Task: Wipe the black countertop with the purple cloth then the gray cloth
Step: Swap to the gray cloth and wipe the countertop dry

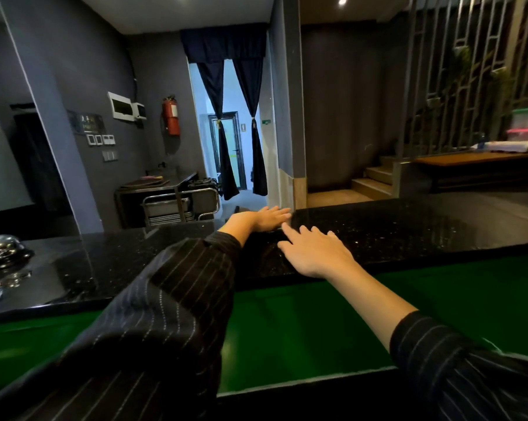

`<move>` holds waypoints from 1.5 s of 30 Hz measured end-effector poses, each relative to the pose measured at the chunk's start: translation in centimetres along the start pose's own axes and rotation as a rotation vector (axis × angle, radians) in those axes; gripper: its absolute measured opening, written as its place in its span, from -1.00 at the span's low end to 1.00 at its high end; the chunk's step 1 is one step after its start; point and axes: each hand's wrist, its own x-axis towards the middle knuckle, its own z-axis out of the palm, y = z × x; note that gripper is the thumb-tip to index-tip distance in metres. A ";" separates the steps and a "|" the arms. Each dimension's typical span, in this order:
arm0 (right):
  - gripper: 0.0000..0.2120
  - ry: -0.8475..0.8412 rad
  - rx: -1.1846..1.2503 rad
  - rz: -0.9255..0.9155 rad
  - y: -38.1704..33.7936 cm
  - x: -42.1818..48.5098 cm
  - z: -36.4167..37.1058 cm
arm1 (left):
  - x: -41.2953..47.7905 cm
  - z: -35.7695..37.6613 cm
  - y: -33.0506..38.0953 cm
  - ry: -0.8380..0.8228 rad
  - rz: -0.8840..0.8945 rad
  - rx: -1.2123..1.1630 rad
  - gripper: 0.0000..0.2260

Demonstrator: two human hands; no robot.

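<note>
The black speckled countertop [393, 232] runs across the middle of the view. My left hand [262, 218] lies flat at its far edge, fingers spread, holding nothing. My right hand [314, 253] rests palm down on the counter nearer to me, fingers apart, index finger stretched toward the left hand. Both arms wear dark pinstriped sleeves. No purple cloth or gray cloth is in view.
A shiny metal domed dish [1, 253] sits on the counter at the far left. A green surface [302, 329] lies below the counter's near edge. Behind the counter are a steel trolley [177, 202], a curtained doorway and steps at the right.
</note>
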 end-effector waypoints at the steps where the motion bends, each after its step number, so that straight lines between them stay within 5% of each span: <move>1: -0.47 -0.005 -0.016 -0.008 0.0 0.0 0.0 | -0.1 0.1 -1.3 0.005 -0.025 0.014 -0.53; 7: -0.52 0.074 0.004 -0.025 -0.3 0.0 0.1 | 0.9 1.9 -5.9 -0.027 -0.193 -0.064 -0.50; 9: -0.52 0.088 -0.001 -0.027 -0.5 -0.2 0.0 | 1.8 2.4 -4.5 0.071 -0.164 -0.046 -0.54; 12: -0.57 0.121 0.032 -0.022 -0.6 -1.0 -0.4 | -0.1 0.4 0.5 -0.006 0.033 0.022 -0.52; 16: -0.60 0.163 0.048 -0.038 -0.6 -2.0 -0.8 | -1.5 0.2 -0.1 -0.004 0.065 0.004 -0.53; 25: -0.61 0.216 0.073 -0.067 -1.1 -2.8 -0.9 | -11.7 5.1 -13.6 -0.009 -0.278 -0.006 -0.54; 28: -0.62 0.219 0.034 -0.086 -1.8 -3.0 -0.8 | -11.8 6.7 -16.3 -0.054 -0.412 -0.139 -0.25; 29: -0.62 0.215 0.026 -0.086 -1.9 -3.0 -0.8 | -11.8 6.5 -15.4 -0.046 -0.405 -0.149 -0.17; 32: -0.60 0.193 0.000 -0.092 -1.9 -2.7 -0.7 | -10.9 4.8 -9.4 -0.004 -0.249 -0.095 -0.42; 36: -0.59 0.142 -0.034 -0.096 -1.7 -2.3 -0.6 | -7.9 4.2 -3.6 0.031 -0.138 -0.108 -0.12; 39: -0.59 0.126 -0.040 -0.091 -1.6 -2.3 -0.8 | -11.8 2.6 1.0 0.053 -0.105 -0.217 -0.42; 41: -0.58 0.118 -0.045 -0.087 -1.5 -2.4 -0.7 | -13.3 2.6 1.6 0.092 -0.063 -0.251 -0.54; 45: -0.58 0.077 -0.004 -0.092 -1.4 -2.7 -0.9 | -16.1 4.3 -2.8 0.096 -0.164 -0.336 -0.34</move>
